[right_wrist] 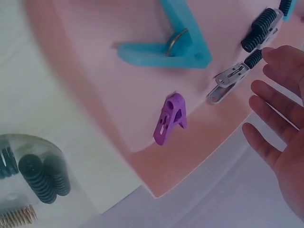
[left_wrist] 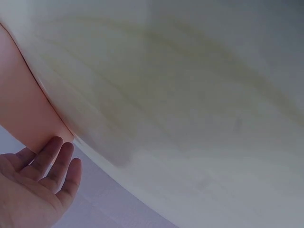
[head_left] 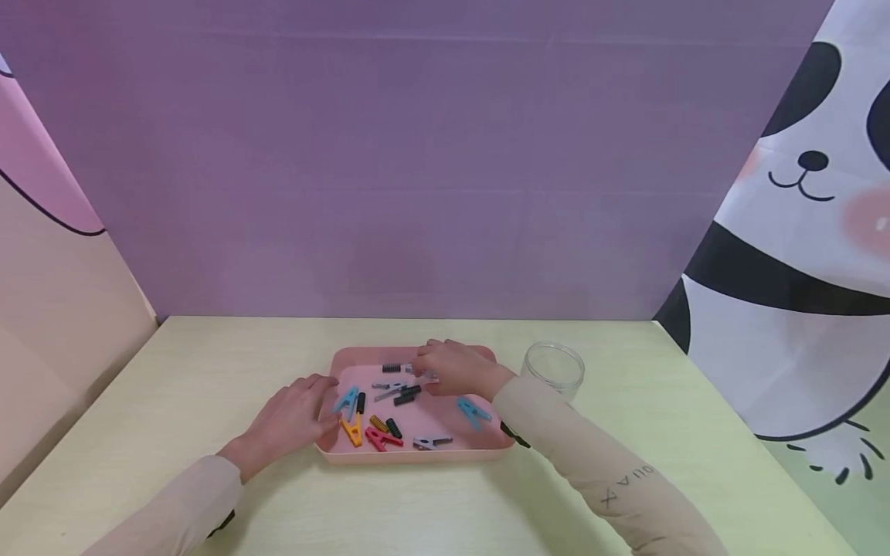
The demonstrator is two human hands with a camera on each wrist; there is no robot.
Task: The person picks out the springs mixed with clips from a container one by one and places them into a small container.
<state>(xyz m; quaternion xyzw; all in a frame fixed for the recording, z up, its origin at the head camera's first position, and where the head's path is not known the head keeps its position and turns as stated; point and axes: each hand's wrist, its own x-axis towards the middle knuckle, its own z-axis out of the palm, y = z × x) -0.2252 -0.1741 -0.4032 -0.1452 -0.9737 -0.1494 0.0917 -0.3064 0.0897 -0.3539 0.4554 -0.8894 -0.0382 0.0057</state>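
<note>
My left hand (head_left: 299,413) is at the left side of a pink tray (head_left: 445,456); in the left wrist view its relaxed fingers (left_wrist: 59,166) rest against the tray's outer wall. Over the tray's far part reaches my right hand (head_left: 459,368). Its fingers are loosely extended in the right wrist view, the uppermost fingertip right at a black spring (right_wrist: 253,59) beside a grey clip (right_wrist: 230,81). The thumb is hidden there. Blue clips (head_left: 473,411), a yellow clip (head_left: 351,432), a red clip (head_left: 382,439) and several springs lie in the tray.
Right of the tray stands a clear round jar (head_left: 554,366), partly behind the right forearm; black springs (right_wrist: 40,178) and a brass-coloured spring (right_wrist: 18,216) show inside it. A purple clip (right_wrist: 170,118) lies near a tray corner. A purple backdrop (head_left: 417,170) rises behind the table.
</note>
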